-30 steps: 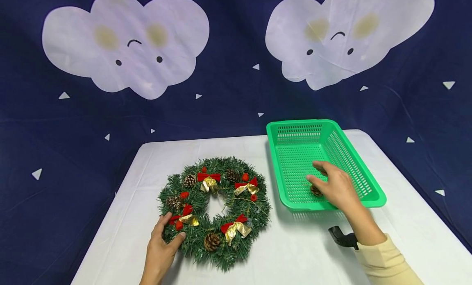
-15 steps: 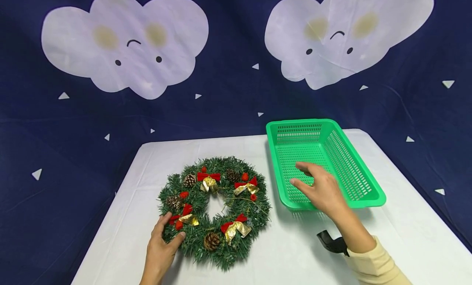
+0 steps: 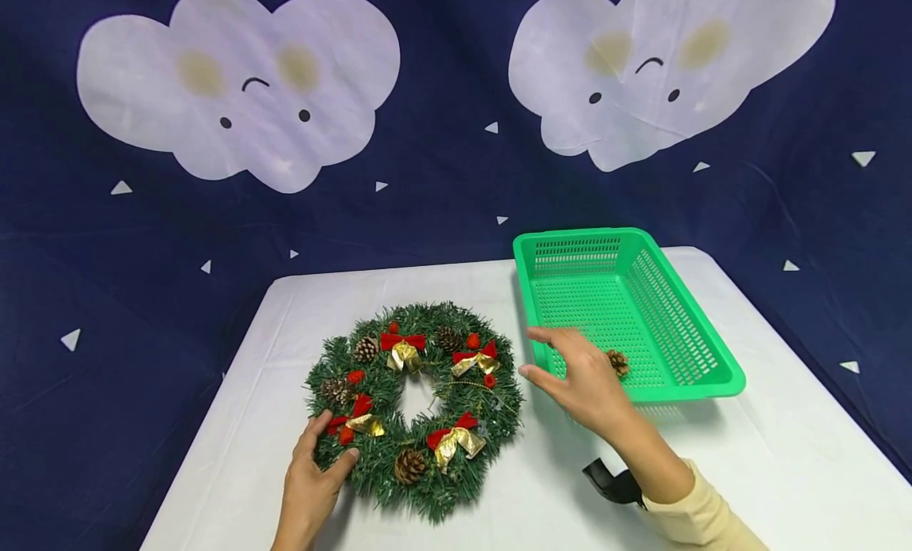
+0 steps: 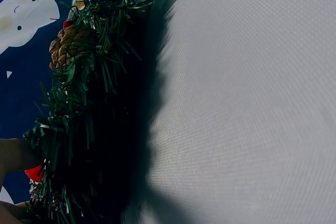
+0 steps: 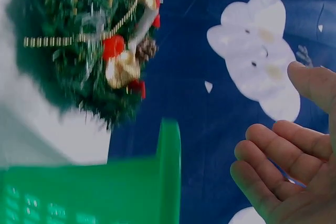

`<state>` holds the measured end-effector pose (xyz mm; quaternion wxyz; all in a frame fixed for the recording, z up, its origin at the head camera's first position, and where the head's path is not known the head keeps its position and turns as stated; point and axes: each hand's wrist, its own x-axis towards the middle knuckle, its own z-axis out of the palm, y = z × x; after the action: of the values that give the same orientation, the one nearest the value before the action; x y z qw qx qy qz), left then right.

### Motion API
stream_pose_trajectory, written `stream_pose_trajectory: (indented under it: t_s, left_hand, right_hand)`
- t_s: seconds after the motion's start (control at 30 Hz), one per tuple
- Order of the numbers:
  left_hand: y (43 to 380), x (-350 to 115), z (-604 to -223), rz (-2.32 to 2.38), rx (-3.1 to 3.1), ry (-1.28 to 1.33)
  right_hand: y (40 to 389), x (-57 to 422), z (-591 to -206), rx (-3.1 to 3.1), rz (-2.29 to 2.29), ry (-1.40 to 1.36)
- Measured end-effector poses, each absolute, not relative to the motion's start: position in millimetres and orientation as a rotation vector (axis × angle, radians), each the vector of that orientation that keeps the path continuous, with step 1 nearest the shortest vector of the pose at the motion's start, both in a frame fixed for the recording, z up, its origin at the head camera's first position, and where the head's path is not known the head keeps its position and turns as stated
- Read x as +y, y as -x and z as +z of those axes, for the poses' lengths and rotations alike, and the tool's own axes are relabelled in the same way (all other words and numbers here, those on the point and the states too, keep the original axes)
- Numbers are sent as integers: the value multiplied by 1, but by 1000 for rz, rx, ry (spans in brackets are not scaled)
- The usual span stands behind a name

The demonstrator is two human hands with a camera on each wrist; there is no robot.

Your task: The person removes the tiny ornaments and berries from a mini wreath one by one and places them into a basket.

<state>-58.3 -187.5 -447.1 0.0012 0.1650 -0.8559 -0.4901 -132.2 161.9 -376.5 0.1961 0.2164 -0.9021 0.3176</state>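
On the white-covered table lies a green Christmas wreath (image 3: pixel 427 488) with red-and-gold bows, red berries and pine cones. My left hand (image 3: pixel 311 481) holds its lower left edge, thumb and fingers spread over the greenery beside a bow. Over the near left corner of a green plastic basket (image 3: pixel 687 391) is my right hand (image 3: pixel 587 381), fingers apart and nothing between them. The right wrist view shows that same hand (image 5: pixel 294 166) with its fingers relaxed. A loose pine cone (image 3: pixel 618 362) sits on the basket's floor near its front, just right of the right hand.
The white table (image 3: pixel 527 495) extends around the wreath and basket. Behind it hangs a dark blue curtain (image 3: pixel 442 218) with clouds and small white triangles. A black curved piece (image 3: pixel 611 483) is attached at the right wrist.
My right hand has moved left from over the basket's front toward its left corner, uncovering the pine cone. My left hand and the wreath have not moved.
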Motion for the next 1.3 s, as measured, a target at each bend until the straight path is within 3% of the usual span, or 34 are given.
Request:
stream_pose_trajectory:
  t_s: [0.7, 1.3]
  left_hand:
    - [58, -188, -446, -1513, -2711, -515]
    - [57, -187, -447, -1503, -2704, -498]
  right_hand:
    - [121, 113, -402, -2348, 814, -952]
    - [115, 80, -417, -2380, 786, -1089]
